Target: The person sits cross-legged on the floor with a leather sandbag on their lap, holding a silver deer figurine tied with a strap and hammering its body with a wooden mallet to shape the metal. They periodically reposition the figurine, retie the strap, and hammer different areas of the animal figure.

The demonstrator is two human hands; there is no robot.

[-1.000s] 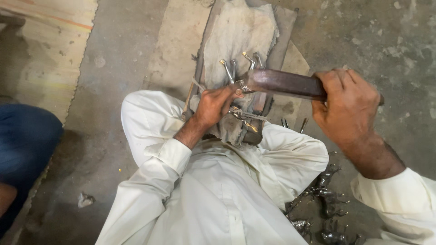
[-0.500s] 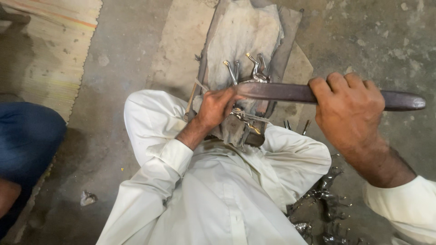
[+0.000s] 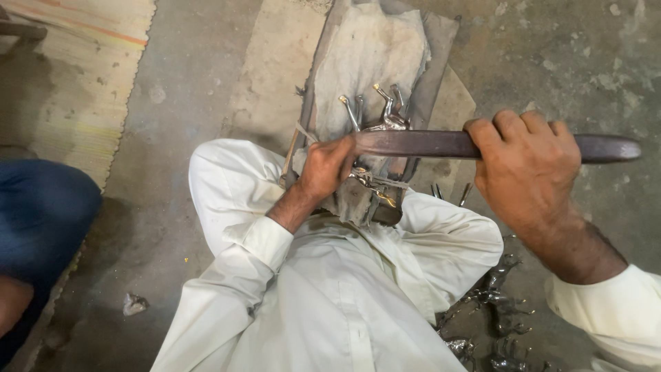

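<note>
seen from above, seated on a concrete floor (image 3: pixel 186 103), knees spread in white clothing (image 3: pixel 330 303). right hand (image 3: pixel 527 169) wrapped around a long dark metal bar (image 3: pixel 427 143), fingers (image 3: pixel 509 127) curled closed over its top, the bar lying roughly level across the view with its rounded end sticking out past the hand to the right. bar's other end resting over a shiny metal piece (image 3: pixel 385 117) with several prongs pointing up and away. left hand (image 3: pixel 327 169) pressed down at that same spot, fingers closed on the lower part of the metal piece, though exactly how much is gripped cannot be told, the thumb side touching the bar's tip. metal piece sitting on a worn grey cloth (image 3: pixel 368 55) draped over a slanted board (image 3: pixel 437 69) that runs between the knees and away from the body. cloth-wrapped end of the board tucked close against the lap, bound with a strap (image 3: pixel 385 213). heap of similar shiny metal pieces (image 3: pixel 496 317) on the floor beside the right thigh, below the right forearm. woven mat (image 3: pixel 76 76) at the upper left, and a part of another person in dark blue (image 3: pixel 34 213) at the left edge, well apart from both hands.
</note>
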